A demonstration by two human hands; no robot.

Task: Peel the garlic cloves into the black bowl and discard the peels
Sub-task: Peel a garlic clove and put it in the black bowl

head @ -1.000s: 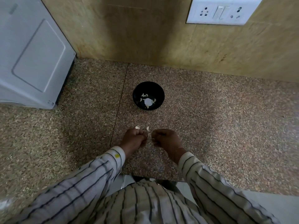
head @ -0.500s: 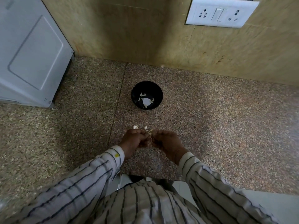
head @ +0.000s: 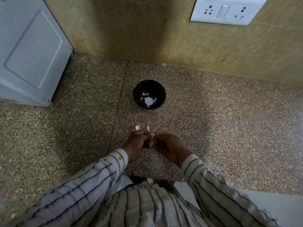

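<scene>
A small black bowl [head: 149,94] stands on the speckled stone counter [head: 221,128] and holds several white peeled garlic cloves [head: 148,101]. In front of it, near the counter's front edge, my left hand [head: 136,142] and my right hand [head: 167,145] meet with curled fingers. Between their fingertips they pinch a garlic clove [head: 152,135] with pale peel on it. Two loose unpeeled cloves [head: 137,127] lie on the counter just beyond my left hand's knuckles. Most of the held clove is hidden by my fingers.
A grey appliance [head: 29,51] stands on the counter at the far left. A tiled wall rises behind the bowl, with a white switch-and-socket plate [head: 227,9] at the upper right. My striped sleeves fill the bottom of the view.
My hands stay together over the same spot and their fingers work slightly at the clove. The view has shifted a little; the bowl has not moved.
</scene>
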